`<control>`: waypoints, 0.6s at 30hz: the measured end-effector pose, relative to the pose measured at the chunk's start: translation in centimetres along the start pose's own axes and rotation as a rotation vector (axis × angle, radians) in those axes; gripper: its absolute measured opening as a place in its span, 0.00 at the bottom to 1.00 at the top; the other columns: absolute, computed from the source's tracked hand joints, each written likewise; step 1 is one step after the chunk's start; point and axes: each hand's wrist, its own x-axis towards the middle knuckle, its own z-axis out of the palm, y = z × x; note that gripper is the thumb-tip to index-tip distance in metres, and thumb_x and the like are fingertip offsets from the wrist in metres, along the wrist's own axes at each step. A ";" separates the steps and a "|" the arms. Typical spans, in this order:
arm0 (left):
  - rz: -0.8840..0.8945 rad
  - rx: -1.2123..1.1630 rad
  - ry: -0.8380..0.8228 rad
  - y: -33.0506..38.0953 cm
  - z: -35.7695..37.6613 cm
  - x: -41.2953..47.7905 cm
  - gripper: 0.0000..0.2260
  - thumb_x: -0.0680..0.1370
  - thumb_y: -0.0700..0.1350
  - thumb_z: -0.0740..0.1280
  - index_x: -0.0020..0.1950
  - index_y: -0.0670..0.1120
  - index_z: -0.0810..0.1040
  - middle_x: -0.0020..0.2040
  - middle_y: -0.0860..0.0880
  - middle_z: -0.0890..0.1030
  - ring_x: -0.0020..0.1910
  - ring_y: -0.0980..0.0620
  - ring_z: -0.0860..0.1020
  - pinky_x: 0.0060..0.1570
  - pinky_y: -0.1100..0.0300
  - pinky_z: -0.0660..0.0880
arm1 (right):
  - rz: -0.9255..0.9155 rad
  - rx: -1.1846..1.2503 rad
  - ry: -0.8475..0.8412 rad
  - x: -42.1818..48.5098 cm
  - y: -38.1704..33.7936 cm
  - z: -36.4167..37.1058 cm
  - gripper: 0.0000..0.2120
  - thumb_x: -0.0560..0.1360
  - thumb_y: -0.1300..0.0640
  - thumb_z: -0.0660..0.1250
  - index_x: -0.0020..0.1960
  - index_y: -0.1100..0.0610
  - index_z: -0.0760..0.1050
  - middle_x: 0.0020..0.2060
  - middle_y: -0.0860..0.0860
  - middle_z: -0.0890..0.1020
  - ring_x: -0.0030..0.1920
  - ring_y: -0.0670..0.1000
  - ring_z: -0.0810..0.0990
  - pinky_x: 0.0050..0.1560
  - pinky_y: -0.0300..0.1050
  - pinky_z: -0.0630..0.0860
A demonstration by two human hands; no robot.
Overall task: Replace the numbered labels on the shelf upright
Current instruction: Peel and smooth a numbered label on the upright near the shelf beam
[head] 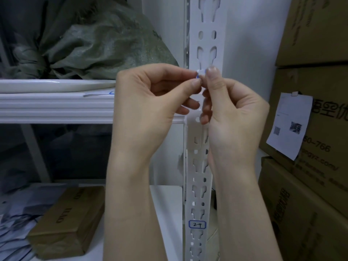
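Left hand (150,95) and right hand (231,110) pinch a small label (200,74), its number hidden, before the shelf upright (207,37)

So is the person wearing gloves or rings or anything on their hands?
No. The left hand and right hand are bare: no gloves, rings, watch or bracelet. No sleeves show; the forearms are uncovered to the picture's bottom edge. The nails that show are short and unpainted.
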 end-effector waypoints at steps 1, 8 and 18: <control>0.027 0.030 0.011 -0.1 -0.1 0.1 0.02 0.74 0.37 0.73 0.46 0.42 0.83 0.37 0.48 0.86 0.31 0.53 0.83 0.32 0.63 0.78 | -0.003 -0.009 -0.007 0.0 0.1 0.0 0.10 0.78 0.56 0.69 0.41 0.56 0.84 0.27 0.52 0.75 0.30 0.49 0.71 0.32 0.43 0.71; 0.080 0.117 0.039 -0.6 0.0 0.2 0.02 0.78 0.39 0.70 0.45 0.43 0.80 0.39 0.48 0.83 0.32 0.53 0.81 0.29 0.62 0.76 | -0.021 -0.086 -0.088 0.2 0.1 -0.3 0.08 0.79 0.56 0.67 0.45 0.54 0.84 0.30 0.50 0.79 0.31 0.50 0.73 0.34 0.43 0.72; -0.050 -0.071 -0.013 -0.1 0.2 -0.1 0.10 0.81 0.39 0.64 0.48 0.32 0.78 0.32 0.46 0.76 0.26 0.53 0.75 0.24 0.63 0.72 | -0.049 0.007 -0.239 0.3 -0.1 -0.4 0.07 0.79 0.63 0.66 0.53 0.58 0.82 0.41 0.56 0.83 0.36 0.49 0.78 0.32 0.41 0.74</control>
